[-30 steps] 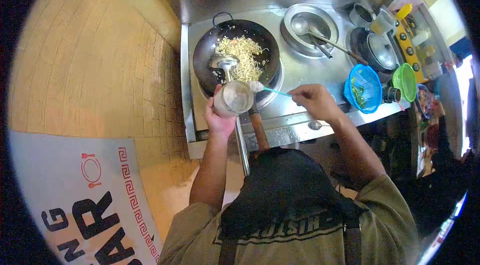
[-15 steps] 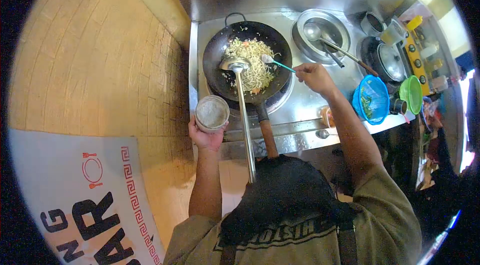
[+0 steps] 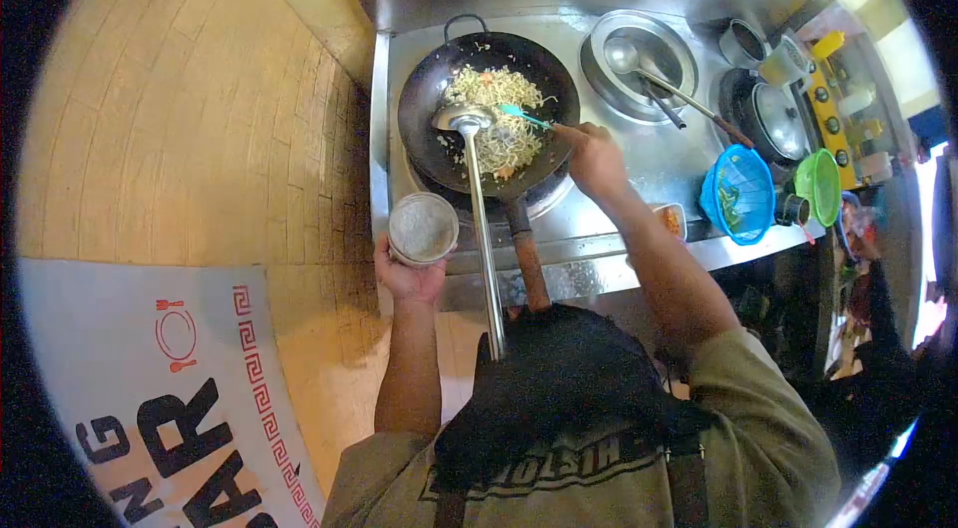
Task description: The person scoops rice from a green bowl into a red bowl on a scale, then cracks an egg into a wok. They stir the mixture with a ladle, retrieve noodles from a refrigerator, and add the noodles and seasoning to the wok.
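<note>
A dark wok [image 3: 424, 94] on the stove holds noodles [image 3: 514, 144] with small orange bits. Across it rests a long-handled steel ladle [image 3: 479, 219], its bowl at the left of the noodles. My right hand [image 3: 597, 164] pinches a small teal spoon [image 3: 524, 116] over the noodles, near the wok's right rim. Below the wok's left side, my left hand [image 3: 411, 278] is closed around a round tub [image 3: 423, 229] of whitish powder. The wok's wooden handle [image 3: 531, 270] points toward my body, and neither hand touches it.
Behind and right sits a steel basin [image 3: 599, 54] with ladles inside. Further right are a lidded pan [image 3: 780, 124], a blue basket [image 3: 738, 197] with greens, a green basket [image 3: 818, 187] and a tray of orange food [image 3: 671, 221]. A wall [image 3: 200, 129] borders the left.
My right hand has moved left, bringing the spoon further over the noodles. The white powder seen on the spoon before no longer shows. My left hand still holds the tub.
</note>
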`<state>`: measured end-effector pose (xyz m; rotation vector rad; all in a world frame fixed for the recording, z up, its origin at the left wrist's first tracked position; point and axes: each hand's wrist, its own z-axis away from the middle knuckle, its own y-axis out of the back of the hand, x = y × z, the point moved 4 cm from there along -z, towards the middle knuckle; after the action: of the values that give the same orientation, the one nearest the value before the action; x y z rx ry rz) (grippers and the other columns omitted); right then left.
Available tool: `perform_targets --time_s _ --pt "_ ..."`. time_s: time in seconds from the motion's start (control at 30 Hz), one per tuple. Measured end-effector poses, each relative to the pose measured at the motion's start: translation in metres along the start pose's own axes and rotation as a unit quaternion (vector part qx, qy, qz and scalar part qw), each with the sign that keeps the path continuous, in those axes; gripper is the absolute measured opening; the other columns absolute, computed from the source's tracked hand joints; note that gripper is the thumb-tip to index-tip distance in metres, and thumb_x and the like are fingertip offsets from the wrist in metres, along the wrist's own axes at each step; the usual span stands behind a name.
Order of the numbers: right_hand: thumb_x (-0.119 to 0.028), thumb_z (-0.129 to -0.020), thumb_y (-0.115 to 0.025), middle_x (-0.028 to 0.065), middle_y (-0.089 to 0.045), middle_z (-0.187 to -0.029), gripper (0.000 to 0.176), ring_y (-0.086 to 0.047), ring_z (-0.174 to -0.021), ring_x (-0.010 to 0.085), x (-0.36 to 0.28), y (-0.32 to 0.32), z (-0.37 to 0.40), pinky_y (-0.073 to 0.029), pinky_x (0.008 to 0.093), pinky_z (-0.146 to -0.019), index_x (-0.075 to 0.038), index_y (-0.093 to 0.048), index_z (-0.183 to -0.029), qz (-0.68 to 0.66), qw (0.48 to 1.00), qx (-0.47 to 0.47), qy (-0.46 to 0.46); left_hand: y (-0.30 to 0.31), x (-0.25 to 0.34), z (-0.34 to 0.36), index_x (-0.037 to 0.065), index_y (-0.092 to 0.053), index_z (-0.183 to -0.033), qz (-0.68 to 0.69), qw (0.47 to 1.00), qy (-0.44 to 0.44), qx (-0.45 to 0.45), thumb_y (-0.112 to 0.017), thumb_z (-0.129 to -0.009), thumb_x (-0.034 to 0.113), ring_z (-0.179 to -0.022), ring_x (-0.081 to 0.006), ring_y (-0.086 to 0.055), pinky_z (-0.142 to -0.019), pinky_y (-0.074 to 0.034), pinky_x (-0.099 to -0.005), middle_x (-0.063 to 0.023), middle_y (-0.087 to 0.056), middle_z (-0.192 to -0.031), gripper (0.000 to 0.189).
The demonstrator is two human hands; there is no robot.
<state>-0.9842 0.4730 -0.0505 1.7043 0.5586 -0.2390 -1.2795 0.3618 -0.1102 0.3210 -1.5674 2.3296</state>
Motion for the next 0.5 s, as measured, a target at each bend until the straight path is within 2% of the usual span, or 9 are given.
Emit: perform_targets --time_s 0.03,0.1,0.13,0.2,0.3,0.33,0.43,0.5 --pt "-0.009 -0.078 -0.058 0.0138 -0.063 -0.099 0.028 -0.061 -0.088 0.0337 -0.013 0.026 0.008 -0.051 0.0414 -0.076 -0.013 -0.066 -0.105 -0.057 0.998 0.031 0.019 -0.001 -0.003 -0.001 0.014 -0.045 -0.13 0.007 1.0 0.006 -0.004 -0.04 -0.084 0.049 -0.113 -0.0417 -0.05 -0.074 -0.047 -0.0562 -0.0152 -0.052 -0.125 0.058" --pt "-0.009 -0.079 -0.055 0.0123 -0.063 -0.096 0.03 -0.061 -0.089 0.0329 -0.055 0.075 0.026 -0.052 0.0407 -0.073 -0.013 -0.065 -0.107 -0.132 0.989 -0.053 0.047 -0.004 -0.01 -0.003 0.01 -0.043 -0.133 0.016 1.0 0.02 -0.014 -0.037 -0.085 0.046 -0.118 -0.037 -0.047 -0.091 -0.04 -0.054 -0.0146 -0.049 -0.131 0.06" --pt "-0.009 -0.079 -0.055 0.0123 -0.063 -0.095 0.028 -0.062 -0.088 0.0325 -0.075 0.092 0.033 -0.052 0.0405 -0.072 -0.012 -0.065 -0.105 -0.104 0.988 -0.08 0.079 -0.004 -0.014 -0.004 0.008 -0.042 -0.134 0.021 0.999 0.024 -0.016 -0.036 -0.086 0.044 -0.121 -0.0346 -0.046 -0.099 -0.036 -0.0528 -0.0143 -0.048 -0.133 0.061" --pt "-0.011 -0.078 -0.056 0.0124 -0.064 -0.092 0.026 -0.063 -0.085 0.0317 -0.107 0.108 0.047 -0.053 0.0402 -0.07 -0.01 -0.066 -0.102 -0.051 0.979 -0.136 0.142 -0.004 -0.023 -0.012 0.009 -0.042 -0.135 0.013 0.998 -0.006 -0.059 -0.035 -0.087 0.042 -0.122 -0.033 -0.046 -0.102 -0.034 -0.05 -0.0138 -0.049 -0.132 0.058" --pt "-0.003 -0.079 -0.051 0.0114 -0.065 -0.083 0.026 -0.064 -0.076 0.0293 -0.124 0.098 0.054 -0.052 0.0391 -0.067 -0.01 -0.068 -0.096 0.085 0.97 -0.085 0.211 -0.028 -0.034 -0.008 0.006 -0.043 -0.134 -0.023 0.995 -0.008 -0.102 -0.037 -0.087 0.044 -0.124 -0.0312 -0.044 -0.105 -0.032 -0.0463 -0.0131 -0.049 -0.133 0.061" --pt "-0.008 -0.079 -0.052 0.0106 -0.065 -0.083 0.022 -0.064 -0.073 0.0303 -0.121 0.091 0.056 -0.053 0.0396 -0.068 -0.01 -0.068 -0.093 0.085 0.968 -0.086 0.22 -0.037 -0.038 -0.005 0.006 -0.043 -0.134 -0.019 0.993 0.002 -0.113 -0.037 -0.087 0.043 -0.123 -0.0311 -0.044 -0.105 -0.032 -0.0461 -0.0132 -0.049 -0.133 0.061" --pt "-0.009 -0.079 -0.052 0.0119 -0.066 -0.085 0.023 -0.064 -0.075 0.0338 -0.116 0.086 0.064 -0.053 0.0405 -0.068 -0.009 -0.068 -0.095 0.095 0.958 -0.244 0.115 -0.047 -0.046 -0.007 0.008 -0.044 -0.133 -0.018 0.992 0.01 -0.121 -0.036 -0.089 0.038 -0.122 -0.0308 -0.046 -0.104 -0.033 -0.0464 -0.0137 -0.05 -0.131 0.054" --pt "-0.017 -0.08 -0.057 0.0141 -0.067 -0.083 0.021 -0.065 -0.077 0.0307 -0.098 0.075 0.07 -0.053 0.039 -0.07 -0.009 -0.068 -0.096 0.005 0.968 -0.242 0.073 -0.046 -0.05 -0.006 0.008 -0.043 -0.134 -0.039 0.992 0.008 -0.117 -0.035 -0.09 0.037 -0.122 -0.031 -0.046 -0.105 -0.033 -0.047 -0.0139 -0.049 -0.132 0.053"
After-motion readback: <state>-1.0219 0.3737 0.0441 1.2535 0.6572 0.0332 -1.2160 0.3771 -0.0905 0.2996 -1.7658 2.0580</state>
